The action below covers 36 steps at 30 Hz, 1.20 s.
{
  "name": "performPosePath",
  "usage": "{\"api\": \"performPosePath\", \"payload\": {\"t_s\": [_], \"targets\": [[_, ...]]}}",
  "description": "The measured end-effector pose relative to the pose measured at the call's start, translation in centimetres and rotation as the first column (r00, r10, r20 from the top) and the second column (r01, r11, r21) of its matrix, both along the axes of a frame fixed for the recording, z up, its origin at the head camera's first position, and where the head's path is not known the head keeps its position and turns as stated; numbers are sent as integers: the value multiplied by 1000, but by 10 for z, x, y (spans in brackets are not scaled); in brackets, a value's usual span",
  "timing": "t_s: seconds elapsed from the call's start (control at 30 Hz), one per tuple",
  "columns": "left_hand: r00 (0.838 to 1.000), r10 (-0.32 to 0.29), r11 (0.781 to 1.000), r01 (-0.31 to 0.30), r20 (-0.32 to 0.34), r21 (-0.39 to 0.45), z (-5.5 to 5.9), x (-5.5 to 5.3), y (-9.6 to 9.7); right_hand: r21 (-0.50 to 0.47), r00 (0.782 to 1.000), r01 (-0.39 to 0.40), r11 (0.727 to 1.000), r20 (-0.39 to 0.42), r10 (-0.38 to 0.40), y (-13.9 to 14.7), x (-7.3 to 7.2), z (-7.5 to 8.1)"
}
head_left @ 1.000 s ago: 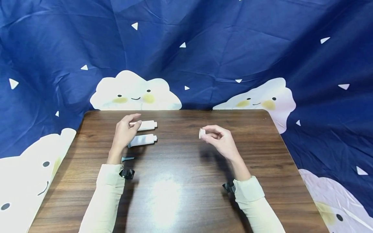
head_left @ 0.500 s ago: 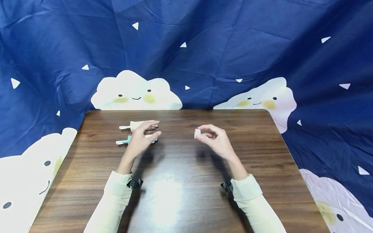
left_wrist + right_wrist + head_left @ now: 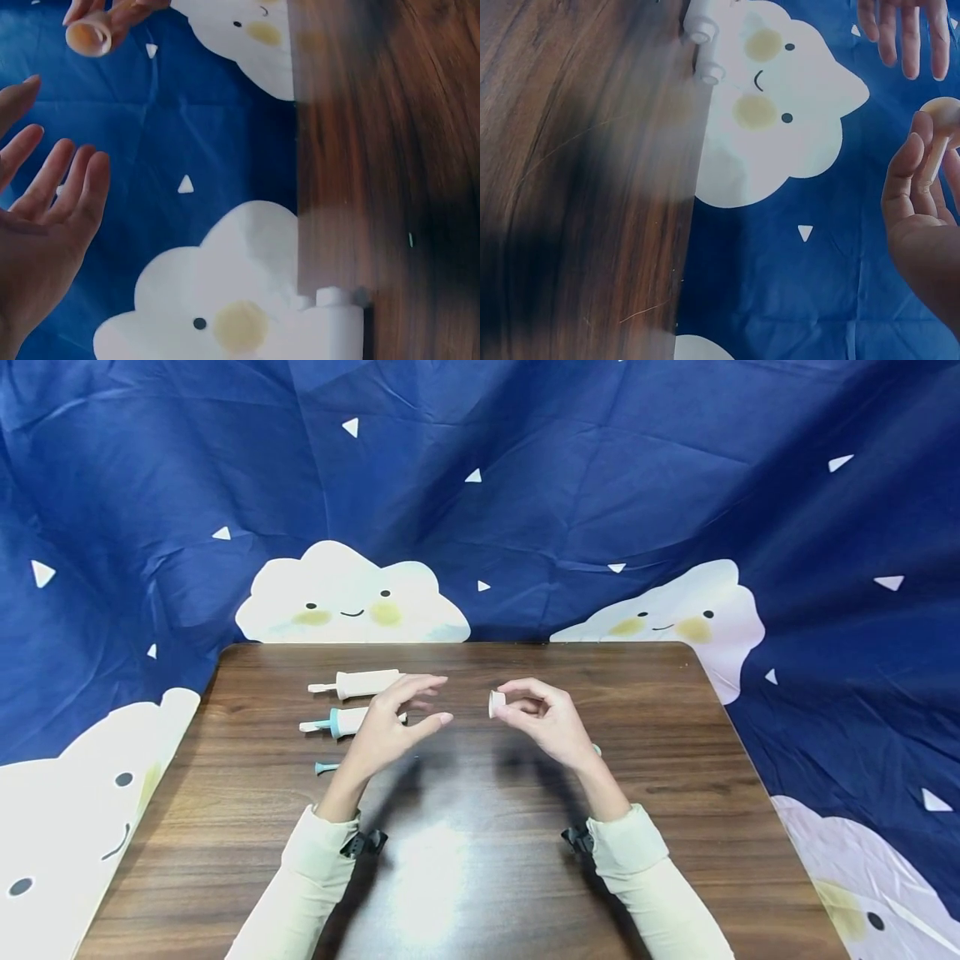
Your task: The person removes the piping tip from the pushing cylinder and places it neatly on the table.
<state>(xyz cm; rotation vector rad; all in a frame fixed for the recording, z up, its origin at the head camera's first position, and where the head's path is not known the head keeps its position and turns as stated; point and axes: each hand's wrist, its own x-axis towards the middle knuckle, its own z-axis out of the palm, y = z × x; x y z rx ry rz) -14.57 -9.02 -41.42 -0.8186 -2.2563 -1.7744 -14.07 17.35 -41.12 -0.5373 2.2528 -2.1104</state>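
Observation:
My right hand [image 3: 553, 722] pinches a small white flared cup-shaped piece [image 3: 496, 703] between thumb and fingertips, above the table. In the right wrist view a thin pale stem [image 3: 934, 159] shows under its round head. Facing it from the left, my left hand [image 3: 390, 727] is held with fingers and thumb apart and nothing between them. Partly behind that hand lie two syringe-like white tubes: a plain white one [image 3: 367, 683] at the back and one with a teal collar [image 3: 348, 722] nearer. Each has a pale rod pointing left. Below them is a small teal flared stick [image 3: 326, 767], partly hidden by my left wrist.
The brown wooden table [image 3: 480, 860] ends at a blue curtain [image 3: 510, 510] printed with white clouds. A bit of something teal [image 3: 597, 749] peeks out beside my right wrist. Black camera mounts sit on both wrists.
My left hand has moved right from over the tubes toward my right hand, uncovering their left ends. My right hand has shifted slightly left with the white piece still pinched.

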Motion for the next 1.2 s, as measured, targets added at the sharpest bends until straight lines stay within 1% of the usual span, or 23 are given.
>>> {"api": "performPosePath", "payload": {"t_s": [0.07,0.2,0.33,0.4,0.5,0.6,0.63,0.77,0.9,0.93,1.07,1.2], "targets": [[1000,-4,1000,4,-15,2,2,1,3,-6,1000,-9,1000,-11,9,-2,-1,1],[1000,-16,1000,16,-25,17,4,4,8,-15,1000,-18,1000,-25,17,-6,-1,2],[998,-42,999,42,-40,19,6,6,15,-22,999,-30,999,-27,29,-10,0,3],[997,-53,998,54,-54,15,8,8,20,-24,999,-40,999,-30,40,-11,0,3],[995,-70,997,71,-70,18,19,15,26,-28,998,-60,998,-31,59,-14,1,4],[995,-74,997,76,-74,23,31,22,32,-33,996,-79,996,-37,78,-16,1,4],[994,-74,997,77,-76,25,33,23,33,-36,996,-85,996,-37,84,-17,2,4],[994,-74,996,78,-75,39,35,25,35,-42,993,-112,993,-38,111,-19,2,5],[995,-80,994,84,-63,63,31,23,37,-51,991,-132,990,-36,130,-20,2,6],[995,-81,994,85,-59,69,29,22,37,-52,990,-135,989,-36,134,-20,2,6],[995,-83,993,87,-49,85,13,15,36,-49,990,-140,989,-35,139,-20,3,7],[995,-88,992,92,-49,88,5,10,34,-34,991,-133,991,-14,133,-20,3,7]]}}
